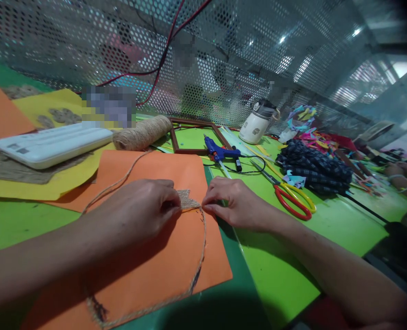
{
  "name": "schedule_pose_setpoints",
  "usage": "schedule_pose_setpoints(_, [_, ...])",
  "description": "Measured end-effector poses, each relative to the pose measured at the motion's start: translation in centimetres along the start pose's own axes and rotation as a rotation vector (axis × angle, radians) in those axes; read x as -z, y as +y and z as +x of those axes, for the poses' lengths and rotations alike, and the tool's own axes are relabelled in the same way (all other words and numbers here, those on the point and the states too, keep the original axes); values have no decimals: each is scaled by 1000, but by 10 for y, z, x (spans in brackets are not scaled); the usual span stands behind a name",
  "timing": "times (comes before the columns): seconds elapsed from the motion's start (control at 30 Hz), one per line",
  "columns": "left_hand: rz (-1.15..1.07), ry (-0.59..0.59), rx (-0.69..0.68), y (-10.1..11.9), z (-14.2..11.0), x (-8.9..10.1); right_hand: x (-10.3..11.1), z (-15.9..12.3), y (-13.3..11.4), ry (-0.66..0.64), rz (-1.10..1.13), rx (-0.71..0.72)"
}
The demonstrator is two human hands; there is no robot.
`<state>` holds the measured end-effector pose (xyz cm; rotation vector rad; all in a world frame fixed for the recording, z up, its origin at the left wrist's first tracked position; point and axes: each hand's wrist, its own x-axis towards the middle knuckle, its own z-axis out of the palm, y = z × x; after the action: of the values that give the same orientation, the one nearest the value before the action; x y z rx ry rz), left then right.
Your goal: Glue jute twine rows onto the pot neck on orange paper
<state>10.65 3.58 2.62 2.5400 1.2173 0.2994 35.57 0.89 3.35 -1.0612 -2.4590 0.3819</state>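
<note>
On an orange sheet [155, 256] lies a small woven patch of jute twine [187, 200]. My left hand [144, 204] pinches the left side of this patch, thumb against fingers. At its right end my right hand [232, 201] pinches the twine with thumb and forefinger. A loose strand of twine [204, 243] drops from there and curves along the sheet's lower edge. Another strand runs up behind my left hand toward the twine roll [143, 130]. Parts of the patch are hidden by my left fingers.
A blue glue gun [220, 151] and red-and-yellow scissors [294, 199] lie right of the sheet. Behind stand a brown frame [191, 151] and a white bottle [256, 123]. A white flat case [55, 142] rests at left; a dark checked cloth [313, 167] and a person's arm [404, 181] are at right.
</note>
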Motion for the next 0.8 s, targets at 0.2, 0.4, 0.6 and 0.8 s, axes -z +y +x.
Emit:
schedule_pose_setpoints(0.2, [27,41,-2,-2,-1,-4,-1,-1,0,-51,-32,-1])
schedule_pose_setpoints(0.4, [6,79,-25,1,-4,-3,-2,-1,-2,-12,-49,12])
schedule_pose_setpoints(0.6, [-4,72,-42,-2,-4,-4,-2,-3,-3,12,-53,22])
schedule_pose_setpoints(0.8, [6,73,-6,-2,-5,-5,-6,-3,-4,-17,-81,39])
